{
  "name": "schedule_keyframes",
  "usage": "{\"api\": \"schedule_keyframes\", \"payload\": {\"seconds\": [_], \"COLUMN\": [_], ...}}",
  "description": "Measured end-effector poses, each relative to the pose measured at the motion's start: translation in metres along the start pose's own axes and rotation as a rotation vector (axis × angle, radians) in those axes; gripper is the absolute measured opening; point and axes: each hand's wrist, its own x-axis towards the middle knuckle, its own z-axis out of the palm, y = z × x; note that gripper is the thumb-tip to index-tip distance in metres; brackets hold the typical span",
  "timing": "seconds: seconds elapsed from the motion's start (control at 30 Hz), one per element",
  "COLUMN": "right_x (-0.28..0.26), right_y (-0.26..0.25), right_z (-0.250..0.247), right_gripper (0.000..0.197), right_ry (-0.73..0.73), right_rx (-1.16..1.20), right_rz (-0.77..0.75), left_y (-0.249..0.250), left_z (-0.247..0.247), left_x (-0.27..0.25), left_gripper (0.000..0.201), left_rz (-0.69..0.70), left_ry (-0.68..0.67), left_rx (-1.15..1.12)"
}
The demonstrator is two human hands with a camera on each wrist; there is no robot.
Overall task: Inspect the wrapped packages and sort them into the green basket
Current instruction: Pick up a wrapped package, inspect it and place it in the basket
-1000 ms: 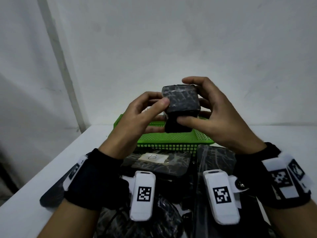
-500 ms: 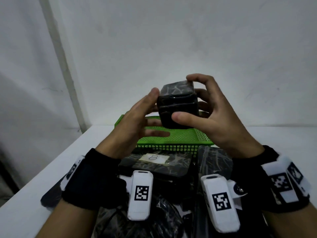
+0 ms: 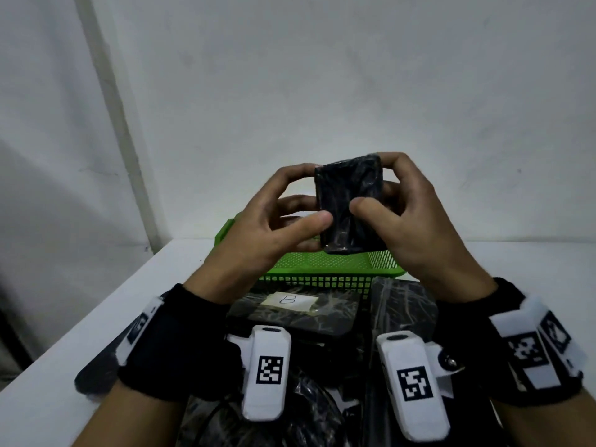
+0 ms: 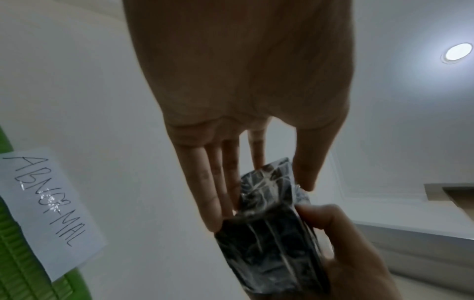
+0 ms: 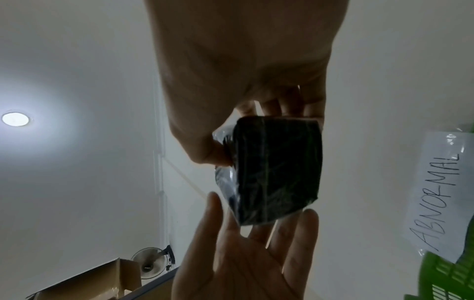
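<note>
left hand [image 3: 274, 230]: fingers pinch black wrapped package [image 3: 350, 204] on its left side | right hand [image 3: 416, 227]: thumb and fingers grip same package | package: raised between both hands, above green basket [image 3: 322, 269] | basket: on worktop [image 3: 96, 317], beyond wrists

The held package [image 3: 350, 201] is black under glossy clear film that catches pale grey streaks. The basket [image 3: 309, 264] is bright green with a fine mesh pattern. Its paper label [image 4: 48, 211] is white with black handwritten letters. The worktop [image 3: 174, 279] is white. The wrist bands [image 3: 180, 346] are black, carrying white blocks printed with black-and-white square codes. A cream sticker [image 3: 292, 301] sits on another black package [image 3: 296, 312].
</note>
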Motion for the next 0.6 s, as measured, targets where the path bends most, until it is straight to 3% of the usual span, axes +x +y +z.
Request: {"api": "schedule_keyframes", "payload": {"seconds": [0.17,0.23,0.37,0.4,0.6], "right_x": [0.000,0.001,0.004,0.005,0.007], "right_y": [0.001,-0.003,-0.004,-0.005,0.001], "right_z": [-0.015,-0.015,-0.012,-0.010,-0.011], "right_gripper": [0.075,0.066,0.017,0.006,0.014], "right_ry": [-0.170,-0.175,-0.104,-0.077,0.048], "right_rx": [-0.008,0.089,0.252,0.264,0.000], "right_rz": [0.084,0.153,0.216,0.188,-0.142], "left_y": [-0.002,-0.003,-0.005,-0.005,-0.002], "left_z": [-0.005,-0.004,0.001,0.001,0.003], "left_x": [0.001,0.002,0.003,0.003,-0.001], "left_gripper": [0.069,0.075,0.067,0.065,0.050], "left_rz": [0.054,0.071,0.128,0.143,0.049], "left_ry": [0.064,0.053,0.030,0.029,-0.034], "left_rx": [0.060,0.104,0.256,0.294,0.190]}}
